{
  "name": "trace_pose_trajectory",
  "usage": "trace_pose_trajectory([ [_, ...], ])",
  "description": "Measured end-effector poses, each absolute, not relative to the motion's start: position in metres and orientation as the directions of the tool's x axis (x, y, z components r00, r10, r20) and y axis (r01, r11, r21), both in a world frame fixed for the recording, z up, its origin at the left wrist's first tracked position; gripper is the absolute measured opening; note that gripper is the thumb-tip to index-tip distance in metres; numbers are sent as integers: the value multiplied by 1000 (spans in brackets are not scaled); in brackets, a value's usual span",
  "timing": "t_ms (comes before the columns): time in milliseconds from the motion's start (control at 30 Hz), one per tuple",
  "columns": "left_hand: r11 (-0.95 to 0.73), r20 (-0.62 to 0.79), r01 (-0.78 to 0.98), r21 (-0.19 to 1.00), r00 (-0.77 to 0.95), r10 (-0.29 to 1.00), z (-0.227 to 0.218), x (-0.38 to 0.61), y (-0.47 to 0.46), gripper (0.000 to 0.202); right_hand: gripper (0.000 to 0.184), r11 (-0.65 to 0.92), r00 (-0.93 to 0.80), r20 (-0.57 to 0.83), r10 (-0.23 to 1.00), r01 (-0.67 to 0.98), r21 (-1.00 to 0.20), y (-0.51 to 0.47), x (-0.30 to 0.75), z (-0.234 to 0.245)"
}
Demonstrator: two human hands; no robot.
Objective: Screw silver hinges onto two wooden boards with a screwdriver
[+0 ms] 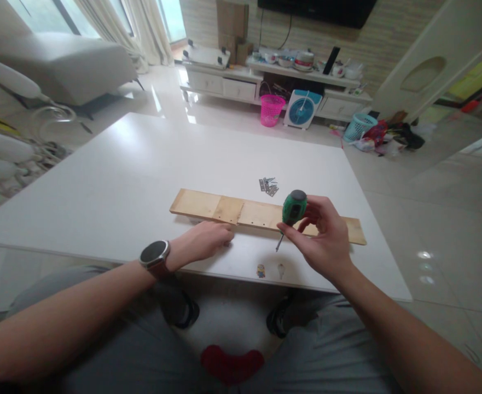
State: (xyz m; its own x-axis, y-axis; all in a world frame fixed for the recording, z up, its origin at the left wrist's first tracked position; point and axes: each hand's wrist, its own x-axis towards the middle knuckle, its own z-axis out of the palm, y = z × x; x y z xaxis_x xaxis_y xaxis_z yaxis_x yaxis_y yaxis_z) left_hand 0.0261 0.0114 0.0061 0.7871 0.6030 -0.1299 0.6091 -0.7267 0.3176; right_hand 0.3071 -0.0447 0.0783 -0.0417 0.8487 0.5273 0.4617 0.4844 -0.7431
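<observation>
A long pale wooden board (232, 209) lies across the white table (142, 180), with small holes near its front edge. My right hand (325, 241) is closed round a short green-handled screwdriver (292, 210), held upright with its tip just in front of the board's near edge. My left hand (203, 241), a dark watch on its wrist, rests on the table against the board's near edge, fingers curled and pinched together; what they hold, if anything, is hidden. A small heap of metal hinges and screws (268, 186) lies just behind the board.
Two small stickers (270, 270) sit at the table's front edge. Beyond the table are a pink basket (271, 109), a blue-and-white fan (302, 108), a low TV cabinet (265, 82) and clutter on the floor at right. A grey sofa (60, 65) stands at the left.
</observation>
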Motion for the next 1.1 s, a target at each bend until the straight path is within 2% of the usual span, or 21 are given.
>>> trace_pose_trajectory([
  [133, -753, -88, 591, 290, 800, 594, 3, 28, 6, 20, 44, 494, -43, 536, 843, 458, -739, -45, 307, 78],
  [367, -755, -69, 569, 325, 811, 582, -3, 33, 4, 21, 43, 487, -51, 531, 846, 478, -731, -45, 307, 78],
  [567, -750, -124, 540, 382, 834, 537, 3, 42, -1, 18, 43, 495, -53, 537, 842, 474, -728, -46, 306, 79],
  [667, -711, -117, 591, 381, 793, 597, 2, 49, -5, 10, 43, 491, -51, 536, 843, 481, -726, -46, 307, 78],
  [800, -592, -156, 727, 349, 668, 728, -7, 58, -13, 23, 43, 489, -49, 535, 843, 485, -725, -46, 307, 77],
  [900, -594, -143, 727, 343, 666, 732, -13, 63, -17, 20, 43, 488, -51, 534, 844, 483, -727, -46, 307, 77],
  [967, -606, -139, 707, 366, 685, 715, -15, 63, -17, 13, 43, 489, -51, 534, 844, 483, -727, -46, 307, 77],
  [1100, -573, -126, 659, 488, 703, 700, -20, 60, -12, 8, 43, 493, -55, 534, 844, 471, -731, -47, 307, 76],
])
